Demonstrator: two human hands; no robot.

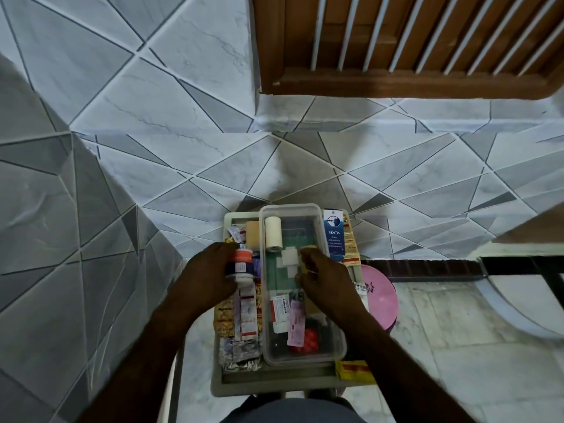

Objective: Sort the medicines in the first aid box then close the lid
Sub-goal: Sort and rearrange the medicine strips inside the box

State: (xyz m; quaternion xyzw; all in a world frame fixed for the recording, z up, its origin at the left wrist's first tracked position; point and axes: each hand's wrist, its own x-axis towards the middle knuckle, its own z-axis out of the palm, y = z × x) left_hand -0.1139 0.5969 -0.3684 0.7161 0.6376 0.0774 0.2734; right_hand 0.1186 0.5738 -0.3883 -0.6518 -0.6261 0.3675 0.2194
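A clear plastic first aid box (335, 346) sits on a small grey stool (274, 387) below me. Inside it lie a white bandage roll (273, 233), white gauze squares (289, 258), sachets (282, 309), a pink strip (297, 326) and red pills (311, 338). My left hand (207, 279) grips a white bottle with an orange and blue label (241, 264) just left of the box. My right hand (325, 279) hovers over the box's middle, fingers curled around a small tan item (312, 248). Blister strips and cartons (244, 325) are piled left of the box.
A blue and white carton (334, 233) and orange-yellow strips (351, 248) lie along the box's right side. A yellow packet (355, 370) rests at the stool's front right corner. A pink bucket (381, 296) stands on the floor to the right. Tiled wall is behind.
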